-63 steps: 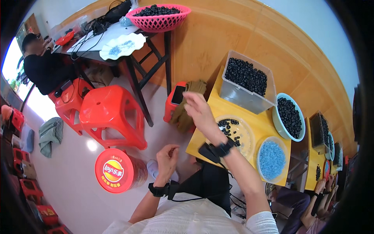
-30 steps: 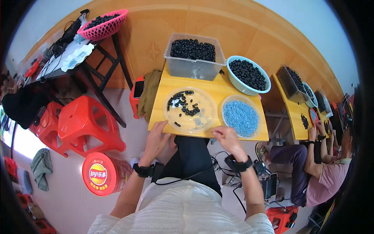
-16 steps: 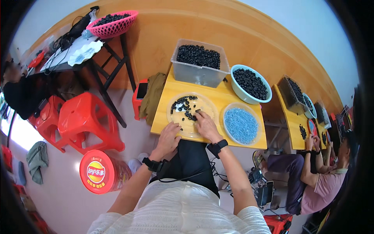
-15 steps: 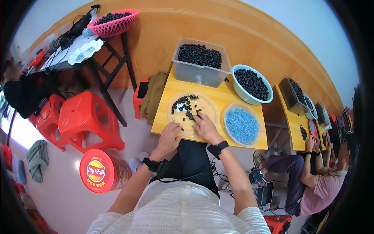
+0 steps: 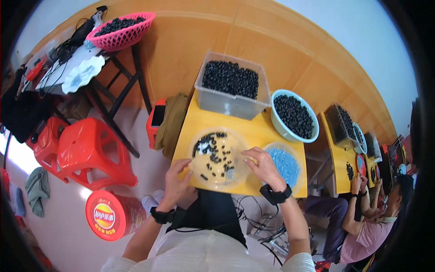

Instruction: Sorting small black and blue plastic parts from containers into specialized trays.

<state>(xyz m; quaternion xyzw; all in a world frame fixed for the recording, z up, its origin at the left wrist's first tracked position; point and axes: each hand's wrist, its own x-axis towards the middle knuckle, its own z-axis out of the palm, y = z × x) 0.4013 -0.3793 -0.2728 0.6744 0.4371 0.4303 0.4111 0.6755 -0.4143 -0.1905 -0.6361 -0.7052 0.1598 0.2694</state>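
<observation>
Tabletop point(image 5: 256, 131); by its front-left corner, left hand point(image 5: 177, 179) half open, seemingly bare; right hand point(image 5: 263, 167) nearly pinched, hold unclear; keep beads point(image 5: 214, 158) over the plate point(image 5: 238, 147).

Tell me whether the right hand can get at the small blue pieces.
Probably yes: the right hand is right beside the small blue pieces, and no lid shows over their round tub.

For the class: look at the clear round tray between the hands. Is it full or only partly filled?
Partly filled: black beads lie scattered across the tray, and bare bottom shows, mostly toward its right side.
</observation>
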